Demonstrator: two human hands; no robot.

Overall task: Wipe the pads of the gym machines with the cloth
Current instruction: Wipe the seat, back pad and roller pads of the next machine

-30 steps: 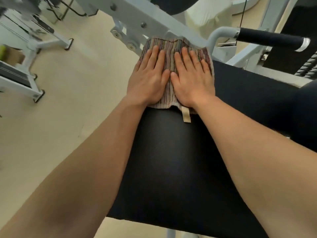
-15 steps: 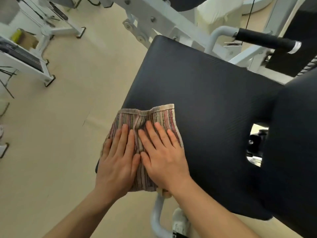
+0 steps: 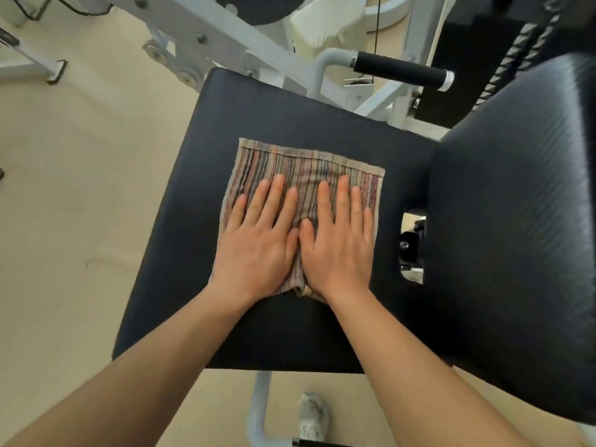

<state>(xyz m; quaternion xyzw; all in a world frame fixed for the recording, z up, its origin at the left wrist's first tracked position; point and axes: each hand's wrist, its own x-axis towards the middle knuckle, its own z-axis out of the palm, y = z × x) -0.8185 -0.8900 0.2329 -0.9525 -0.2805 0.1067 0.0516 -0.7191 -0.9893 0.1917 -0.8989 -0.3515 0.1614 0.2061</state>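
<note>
"Beige floor [image 3: 64,221] at far left; white machine frame [image 3: 225,40] crossing the top; what sits in the middle?"

"Black seat pad [image 3: 290,117]; striped cloth [image 3: 290,162] spread flat on it, about mid-pad, clear of every edge."

"The grips?"

"Left grip [image 3: 258,250] flat on the cloth's left half, fingers straight, clasping nothing; right grip [image 3: 338,250] just beside it, thumbs side by side, likewise flat and released, pressing the cloth's right half."

"Further right?"

"Black foam handle [image 3: 400,71] beyond the seat pad's far right corner; black back pad [image 3: 516,221] against the seat pad's right side; a small gap between the two shows metal parts."

"Anything below?"

"White shoe [image 3: 311,414] on the floor, past the seat pad's near edge."
</note>
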